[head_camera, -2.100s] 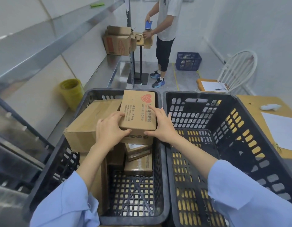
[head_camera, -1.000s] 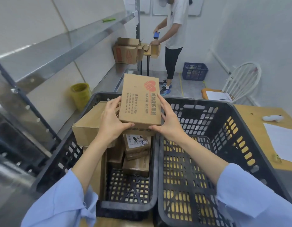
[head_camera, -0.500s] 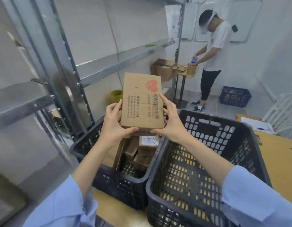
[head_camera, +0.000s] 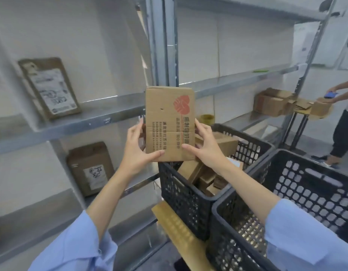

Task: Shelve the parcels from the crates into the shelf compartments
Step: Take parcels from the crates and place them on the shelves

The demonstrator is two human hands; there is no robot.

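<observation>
A person in light blue sleeves holds a flat cardboard parcel (head_camera: 170, 124) upright in the air, printed face toward the camera, with a red heart-shaped logo near its top right corner. The left hand (head_camera: 138, 151) takes the parcel's lower left edge, thumb across the front near the bottom corner and fingers up the side. The right hand (head_camera: 206, 145) does the same on the lower right edge, so each grip is closed on the parcel. The parcel hangs in front of the metal shelf (head_camera: 91, 120), level with the edge of the middle board and just above the near corner of the left crate (head_camera: 181, 202). That black crate stands on a wooden counter (head_camera: 175, 225) and holds several more cardboard boxes (head_camera: 224, 145) piled at angles. The right crate (head_camera: 309, 192) stands touching it, and no parcel shows in the part that can be seen. Two brown parcels with white labels lean against the back wall of the shelf: one (head_camera: 50, 88) in the middle compartment, another (head_camera: 91, 169) in the compartment below. Farther along, open cartons (head_camera: 270, 103) sit on a lower board, and a second person (head_camera: 343, 133) stands at the right edge, holding a blue device.
</observation>
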